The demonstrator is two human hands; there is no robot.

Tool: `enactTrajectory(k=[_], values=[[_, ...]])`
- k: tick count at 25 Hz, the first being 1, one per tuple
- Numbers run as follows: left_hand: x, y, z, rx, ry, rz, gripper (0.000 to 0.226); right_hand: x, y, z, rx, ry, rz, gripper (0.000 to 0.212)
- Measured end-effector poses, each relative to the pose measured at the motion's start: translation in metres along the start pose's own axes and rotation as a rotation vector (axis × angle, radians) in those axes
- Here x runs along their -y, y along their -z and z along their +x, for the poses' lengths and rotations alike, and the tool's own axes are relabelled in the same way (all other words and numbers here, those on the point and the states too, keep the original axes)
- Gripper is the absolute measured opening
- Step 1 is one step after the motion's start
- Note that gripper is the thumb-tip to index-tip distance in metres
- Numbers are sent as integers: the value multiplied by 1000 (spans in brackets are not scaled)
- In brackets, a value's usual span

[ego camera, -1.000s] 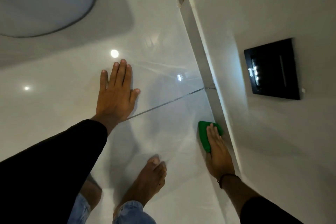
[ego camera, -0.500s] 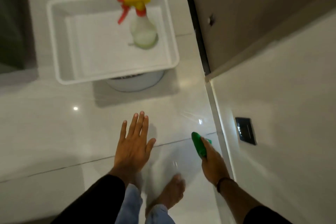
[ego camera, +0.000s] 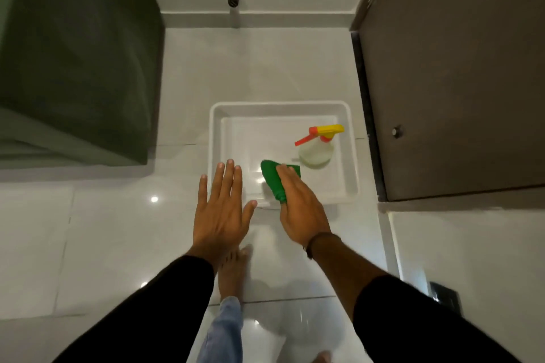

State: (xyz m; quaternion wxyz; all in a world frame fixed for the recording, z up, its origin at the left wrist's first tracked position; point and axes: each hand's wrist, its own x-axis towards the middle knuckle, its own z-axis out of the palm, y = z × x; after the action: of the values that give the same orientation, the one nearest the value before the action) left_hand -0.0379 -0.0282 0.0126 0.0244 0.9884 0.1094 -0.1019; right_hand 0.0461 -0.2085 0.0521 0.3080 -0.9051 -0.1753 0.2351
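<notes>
Right hand grips the green cloth over the near edge of the white tray and hides part of it. The cloth's long axis runs diagonally, free end far-left. Left hand is spread and empty.

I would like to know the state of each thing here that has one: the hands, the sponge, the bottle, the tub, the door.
Left hand: open, fingers spread, holds nothing.
Right hand: grips the sponge.
Sponge: held, bent, over the near part of the tub.
Spray bottle: upright in the tub, untouched.
Tub: on the floor, open top, only the bottle stands in it.
Door: looks closed.
</notes>
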Motion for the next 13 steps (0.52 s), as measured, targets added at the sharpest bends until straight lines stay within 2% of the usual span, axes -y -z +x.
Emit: enactTrajectory(k=[6, 9, 13], values=[[40, -42, 94, 46, -34, -3, 84, -13, -63, 136, -35, 68, -335, 79], [51, -57, 107, 36, -57, -40, 82, -30, -86, 158, -28, 92, -518, 83], [53, -70, 110, 80, -78, -35, 83, -43, -110, 152, 42, 42, -578, 92]])
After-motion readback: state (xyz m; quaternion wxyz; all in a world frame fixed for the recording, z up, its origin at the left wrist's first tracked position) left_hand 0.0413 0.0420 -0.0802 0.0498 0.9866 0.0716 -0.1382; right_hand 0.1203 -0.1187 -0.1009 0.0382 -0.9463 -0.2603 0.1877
